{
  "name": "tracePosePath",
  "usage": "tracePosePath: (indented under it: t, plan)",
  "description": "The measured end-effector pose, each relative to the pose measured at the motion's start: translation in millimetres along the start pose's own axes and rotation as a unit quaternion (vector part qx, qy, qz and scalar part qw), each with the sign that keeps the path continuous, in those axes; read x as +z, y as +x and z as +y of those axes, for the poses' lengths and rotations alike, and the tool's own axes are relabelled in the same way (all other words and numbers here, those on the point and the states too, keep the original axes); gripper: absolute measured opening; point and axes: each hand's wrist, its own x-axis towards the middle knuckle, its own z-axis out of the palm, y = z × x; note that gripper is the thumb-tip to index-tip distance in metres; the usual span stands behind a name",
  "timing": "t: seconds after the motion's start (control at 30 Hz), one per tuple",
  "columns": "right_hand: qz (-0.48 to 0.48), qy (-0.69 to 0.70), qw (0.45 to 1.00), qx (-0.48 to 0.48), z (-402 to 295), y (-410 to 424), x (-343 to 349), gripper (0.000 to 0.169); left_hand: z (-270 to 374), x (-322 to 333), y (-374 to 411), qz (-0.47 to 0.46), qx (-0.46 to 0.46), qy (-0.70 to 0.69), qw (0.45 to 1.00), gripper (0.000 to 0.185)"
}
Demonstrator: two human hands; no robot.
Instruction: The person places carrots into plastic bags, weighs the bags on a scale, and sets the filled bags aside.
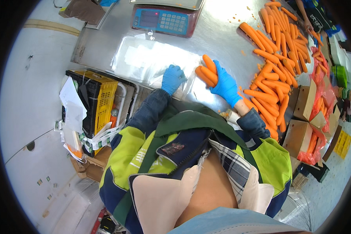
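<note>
In a blue glove, my right hand [225, 84] is closed around several peeled carrots [206, 71], above the steel table near its front edge. My left hand [173, 79], also gloved in blue, rests at the near edge of a stack of clear plastic bags [152, 57]; its fingers are bent and seem to touch the plastic, but whether they pinch a bag is not clear. A large heap of carrots [269, 87] lies to the right of my right hand. Beyond the bags stands a digital weighing scale [163, 22] with a blue keypad.
Cardboard boxes [299, 136] with red plastic bags of carrots stand at the right. A co-worker's hand [309, 27] is at the far right, by the heap. Black and yellow crates [106, 102] stand left, below the table [93, 52]. Carrot scraps [235, 19] lie near the scale.
</note>
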Motion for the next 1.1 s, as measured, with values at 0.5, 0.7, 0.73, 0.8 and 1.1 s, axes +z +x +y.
tracePosePath:
  t: [0.5,0.7,0.73,0.8,1.1]
  plan:
    - [-0.053,-0.129,0.983,-0.122,-16,27,21,0.106,67,-37,0,0.239,0.050,-0.080,0.966,0.009]
    - [0.000,0.273,0.962,0.005,13,27,29,0.101,91,-23,25,0.115,0.239,0.095,0.959,0.015]
    - [-0.028,0.396,0.917,0.035,15,25,31,0.093,89,-28,25,0.186,0.189,0.132,0.955,0.016]
    - [-0.071,0.534,0.826,0.165,5,-3,18,0.067,85,-22,35,0.234,0.114,0.114,0.959,0.018]
    - [0.066,0.705,0.650,0.274,-28,-114,45,0.061,97,-25,-17,-0.175,0.033,-0.137,0.975,0.021]
